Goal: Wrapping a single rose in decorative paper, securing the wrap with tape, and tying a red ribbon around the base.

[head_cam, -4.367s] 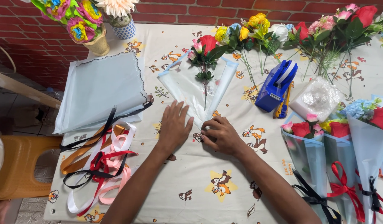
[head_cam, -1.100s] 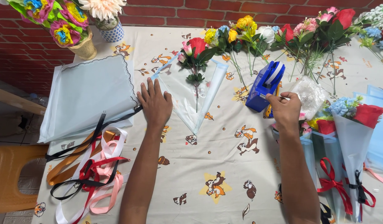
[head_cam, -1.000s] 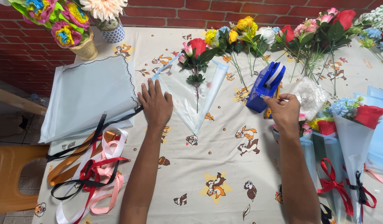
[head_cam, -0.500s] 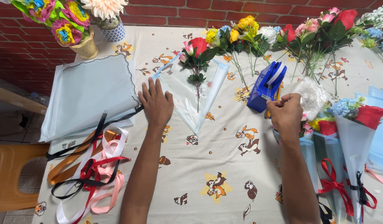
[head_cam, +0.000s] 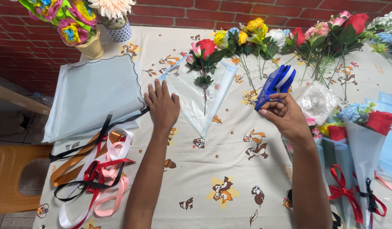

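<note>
Stapler (head_cam: 275, 86), a blue plastic one, is in the right hand (head_cam: 285, 116); the grip closes around its lower end, with the body angled up and away toward the flower stems (head_cam: 255, 68). It is held above the surface (head_cam: 230, 169), just right of the cone-shaped clear wrap (head_cam: 196, 99) that holds a single red rose (head_cam: 206, 46) with a small pink bud beside it.

The left hand (head_cam: 163, 106) lies flat and open, fingers spread, gripping nothing. It presses on the cloth right at the left edge of the wrap, beside the stack of pale blue wrapping sheets (head_cam: 94, 95).

My guess at the risks: the wrap is slick film and is pinned only at one edge, so its overlapped fold could spring open or slide. The rose could also roll off centre inside the cone. The stapler is held by its tail, which looks like a loose hold for squeezing, so it may twist. Loose ribbons (head_cam: 94, 169) lie near the left forearm and could snag. A crumpled clear bag (head_cam: 316, 101) sits just behind the right hand.
</note>
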